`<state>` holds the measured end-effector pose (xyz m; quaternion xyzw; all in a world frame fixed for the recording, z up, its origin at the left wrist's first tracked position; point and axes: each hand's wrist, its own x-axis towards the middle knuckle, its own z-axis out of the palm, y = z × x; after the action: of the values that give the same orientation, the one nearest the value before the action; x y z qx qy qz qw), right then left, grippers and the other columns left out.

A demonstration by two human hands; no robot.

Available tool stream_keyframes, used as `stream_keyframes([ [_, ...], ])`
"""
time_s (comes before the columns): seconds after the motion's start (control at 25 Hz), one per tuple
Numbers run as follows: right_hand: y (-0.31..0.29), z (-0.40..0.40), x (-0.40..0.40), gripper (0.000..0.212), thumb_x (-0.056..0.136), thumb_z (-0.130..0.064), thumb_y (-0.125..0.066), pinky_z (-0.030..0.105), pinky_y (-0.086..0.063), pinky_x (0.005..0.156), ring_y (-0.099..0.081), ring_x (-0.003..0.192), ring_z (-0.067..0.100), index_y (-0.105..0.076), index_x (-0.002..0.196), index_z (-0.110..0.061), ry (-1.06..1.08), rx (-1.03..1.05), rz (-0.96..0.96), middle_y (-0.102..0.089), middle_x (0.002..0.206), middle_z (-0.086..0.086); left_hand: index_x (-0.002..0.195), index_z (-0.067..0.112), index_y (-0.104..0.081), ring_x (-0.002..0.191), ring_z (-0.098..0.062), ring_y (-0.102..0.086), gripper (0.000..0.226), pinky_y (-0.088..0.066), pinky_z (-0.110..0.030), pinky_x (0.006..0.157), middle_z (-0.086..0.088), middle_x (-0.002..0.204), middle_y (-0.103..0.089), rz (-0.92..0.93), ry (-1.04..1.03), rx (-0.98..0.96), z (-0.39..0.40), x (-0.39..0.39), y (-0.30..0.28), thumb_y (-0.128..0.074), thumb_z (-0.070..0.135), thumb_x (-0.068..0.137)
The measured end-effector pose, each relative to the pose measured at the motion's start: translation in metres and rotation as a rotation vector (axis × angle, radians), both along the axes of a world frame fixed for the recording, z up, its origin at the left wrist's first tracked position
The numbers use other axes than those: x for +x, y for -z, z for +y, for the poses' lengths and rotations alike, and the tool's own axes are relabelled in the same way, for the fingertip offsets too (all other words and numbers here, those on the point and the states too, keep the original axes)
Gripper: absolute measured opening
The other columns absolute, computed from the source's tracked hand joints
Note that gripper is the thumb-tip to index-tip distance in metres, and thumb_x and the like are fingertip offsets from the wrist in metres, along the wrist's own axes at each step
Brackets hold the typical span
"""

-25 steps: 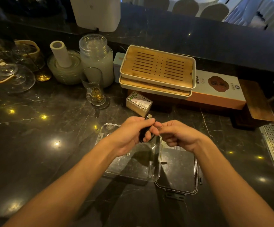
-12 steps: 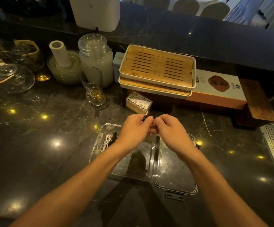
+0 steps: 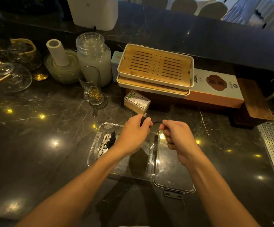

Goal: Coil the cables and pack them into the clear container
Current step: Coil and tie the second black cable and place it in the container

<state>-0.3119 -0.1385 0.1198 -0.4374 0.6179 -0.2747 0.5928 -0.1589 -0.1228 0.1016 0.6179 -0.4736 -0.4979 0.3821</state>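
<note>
Left hand [image 3: 133,133] fingers closed on the coiled black cable [image 3: 156,122], right hand [image 3: 176,136] fingers pinching its free run taut beside them, evidently tensioning the next wrap above the clear container [image 3: 92,153] below both hands.

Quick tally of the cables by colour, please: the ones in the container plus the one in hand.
White cable, coiled in the clear container: 1
Black cable, coiled in the container beside the white one: 1
Black cable, held between left hand and right hand: 1
Total: 3
</note>
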Motion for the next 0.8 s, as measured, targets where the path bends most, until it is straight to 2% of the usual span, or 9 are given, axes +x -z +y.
stream_keyframes([
  [0.08, 0.003, -0.011, -0.010, 0.024, 0.106, -0.025, -0.052, 0.023, -0.027, 0.044, -0.036, 0.049, 0.007, -0.070, 0.095, -0.013, -0.118, -0.002, 0.090, -0.045, 0.062, -0.002, 0.087, 0.013, -0.063, 0.046, -0.005, -0.039, 0.025, -0.035, -0.021, 0.050, 0.011, 0.054, -0.046, 0.164, 0.034, 0.082, -0.002, 0.007, -0.003, -0.048, 0.022, 0.105],
  [0.16, 0.005, -0.015, -0.014, 0.020, 0.106, -0.017, -0.051, 0.027, -0.044, 0.048, -0.050, 0.055, 0.010, -0.071, 0.106, -0.015, -0.267, 0.002, 0.158, -0.060, 0.072, 0.004, 0.088, 0.011, -0.059, 0.042, -0.003, -0.030, 0.026, -0.027, -0.017, 0.044, 0.009, 0.053, -0.037, 0.470, 0.005, 0.157, -0.002, 0.010, -0.008, -0.045, 0.019, 0.107],
  [0.24, 0.006, -0.014, -0.010, 0.026, 0.103, -0.005, -0.047, 0.031, -0.055, 0.057, -0.061, 0.066, 0.016, -0.070, 0.111, -0.014, -0.370, -0.017, 0.151, -0.069, 0.089, 0.009, 0.088, 0.010, -0.057, 0.041, -0.003, -0.028, 0.026, -0.024, -0.017, 0.042, 0.008, 0.055, -0.033, 0.724, -0.039, 0.189, -0.003, 0.012, -0.011, -0.043, 0.020, 0.107],
  [0.28, 0.006, -0.013, -0.007, 0.029, 0.101, -0.002, -0.046, 0.032, -0.055, 0.056, -0.062, 0.067, 0.018, -0.069, 0.114, -0.014, -0.392, -0.042, 0.108, -0.069, 0.091, 0.011, 0.088, 0.010, -0.057, 0.040, -0.003, -0.028, 0.027, -0.024, -0.018, 0.043, 0.008, 0.055, -0.032, 0.815, -0.051, 0.195, -0.004, 0.013, -0.011, -0.043, 0.022, 0.107],
  [0.36, 0.005, -0.010, -0.002, 0.031, 0.101, -0.005, -0.047, 0.031, -0.044, 0.046, -0.054, 0.055, 0.019, -0.068, 0.122, -0.014, -0.386, -0.077, -0.051, -0.059, 0.074, 0.011, 0.088, 0.011, -0.057, 0.040, -0.003, -0.029, 0.028, -0.023, -0.019, 0.044, 0.008, 0.054, -0.032, 0.940, -0.060, 0.188, -0.007, 0.014, -0.010, -0.044, 0.027, 0.107],
  [0.48, 0.004, -0.007, 0.004, 0.028, 0.108, -0.029, -0.050, 0.027, -0.031, 0.041, -0.036, 0.045, 0.014, -0.069, 0.123, -0.015, -0.352, -0.106, -0.239, -0.041, 0.060, 0.007, 0.086, 0.012, -0.056, 0.039, -0.002, -0.030, 0.029, -0.025, -0.018, 0.043, 0.009, 0.053, -0.033, 1.020, -0.078, 0.171, -0.007, 0.017, -0.010, -0.047, 0.031, 0.106],
  [0.6, 0.007, -0.001, 0.012, 0.027, 0.107, -0.035, -0.054, 0.028, -0.035, 0.040, -0.038, 0.043, 0.014, -0.068, 0.114, -0.014, -0.312, -0.183, -0.171, -0.046, 0.057, 0.004, 0.080, 0.014, -0.055, 0.039, -0.003, -0.032, 0.031, -0.031, -0.017, 0.043, 0.008, 0.052, -0.033, 1.100, -0.099, 0.181, -0.008, 0.014, -0.010, -0.048, 0.032, 0.104],
  [0.68, 0.010, 0.002, 0.017, 0.027, 0.107, -0.036, -0.055, 0.030, -0.038, 0.042, -0.042, 0.044, 0.016, -0.068, 0.113, -0.014, -0.272, -0.205, -0.154, -0.050, 0.060, 0.009, 0.080, 0.013, -0.054, 0.041, -0.004, -0.033, 0.033, -0.034, -0.018, 0.044, 0.008, 0.052, -0.033, 1.128, -0.137, 0.182, -0.009, 0.012, -0.010, -0.045, 0.031, 0.106],
  [0.8, 0.011, 0.001, 0.020, 0.021, 0.105, -0.034, -0.058, 0.031, -0.042, 0.043, -0.046, 0.045, 0.016, -0.070, 0.108, -0.018, -0.187, -0.230, -0.088, -0.062, 0.072, 0.012, 0.083, 0.012, -0.054, 0.047, -0.007, -0.036, 0.033, -0.037, -0.020, 0.050, 0.004, 0.056, -0.035, 1.025, -0.223, 0.152, -0.006, 0.006, -0.010, -0.044, 0.032, 0.107],
])
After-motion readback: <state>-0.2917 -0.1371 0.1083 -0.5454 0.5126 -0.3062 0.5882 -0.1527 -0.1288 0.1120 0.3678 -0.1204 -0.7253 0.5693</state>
